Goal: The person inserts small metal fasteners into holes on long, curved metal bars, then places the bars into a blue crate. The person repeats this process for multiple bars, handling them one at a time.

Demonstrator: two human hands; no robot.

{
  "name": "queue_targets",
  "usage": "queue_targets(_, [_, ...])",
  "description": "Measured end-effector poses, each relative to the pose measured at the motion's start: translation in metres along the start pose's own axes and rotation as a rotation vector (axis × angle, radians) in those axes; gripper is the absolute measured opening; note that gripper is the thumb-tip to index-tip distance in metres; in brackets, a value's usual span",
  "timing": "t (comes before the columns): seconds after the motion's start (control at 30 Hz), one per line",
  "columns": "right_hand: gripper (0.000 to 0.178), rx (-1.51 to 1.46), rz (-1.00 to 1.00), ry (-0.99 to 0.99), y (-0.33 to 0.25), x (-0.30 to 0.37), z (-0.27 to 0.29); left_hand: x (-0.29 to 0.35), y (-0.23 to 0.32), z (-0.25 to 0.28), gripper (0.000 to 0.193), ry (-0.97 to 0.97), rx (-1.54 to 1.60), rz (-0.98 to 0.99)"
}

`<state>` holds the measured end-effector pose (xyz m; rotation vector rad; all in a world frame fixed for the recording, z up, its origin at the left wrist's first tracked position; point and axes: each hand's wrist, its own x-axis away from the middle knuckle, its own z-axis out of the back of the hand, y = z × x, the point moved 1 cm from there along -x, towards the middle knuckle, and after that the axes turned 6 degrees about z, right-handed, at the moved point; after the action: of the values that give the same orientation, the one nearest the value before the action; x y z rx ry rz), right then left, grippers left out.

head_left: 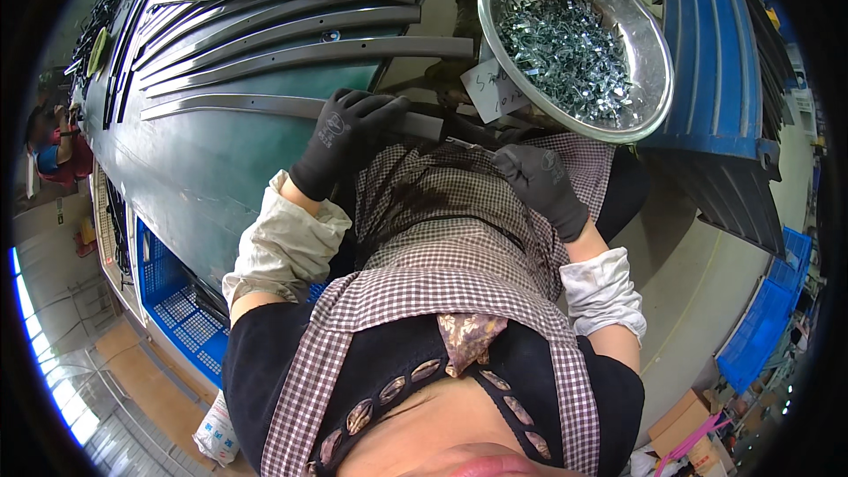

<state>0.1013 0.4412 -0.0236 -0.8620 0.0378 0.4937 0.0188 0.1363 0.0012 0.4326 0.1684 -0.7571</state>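
My left hand [353, 134], in a black work glove, is closed around a long dark trim strip [238, 103] near its right end. That end points over my lap, and the rest of the strip reaches left across the green table. My right hand [541, 184], gloved the same way, is closed in a pinch just right of the strip's end. A small thin silvery metal piece [473, 145] shows at its fingertips, too small to name exactly. Several similar dark strips [291, 53] lie side by side on the table beyond my left hand.
A round metal bowl [649, 93] full of small shiny metal clips [570, 49] stands ahead on the right, with a handwritten paper tag [492, 91] beside it. Blue bins [715, 62] stand at right. The green tabletop [203, 159] spreads left, above a blue crate [181, 305]. Another person [57, 150] is far left.
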Motion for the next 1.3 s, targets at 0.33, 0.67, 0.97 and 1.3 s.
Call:
queue_targets(0.33, [0.020,0.109,0.023,-0.073,0.004,-0.014,0.003,0.001,-0.007,-0.002,0.050,-0.019,0.016,0.008])
queue_targets(0.67, [0.019,0.107,0.162,-0.111,0.001,-0.017,0.004,0.007,-0.012,-0.013,0.056,0.006,-0.032,-0.069])
queue_targets(0.97, [0.014,0.331,0.285,-0.110,-0.026,-0.048,-0.009,0.008,-0.006,0.001,0.049,0.026,0.023,-0.008])
queue_targets(1.3, [0.008,0.429,-0.079,-0.018,0.064,-0.032,0.089,0.026,0.002,0.001,0.048,0.028,-0.039,0.039])
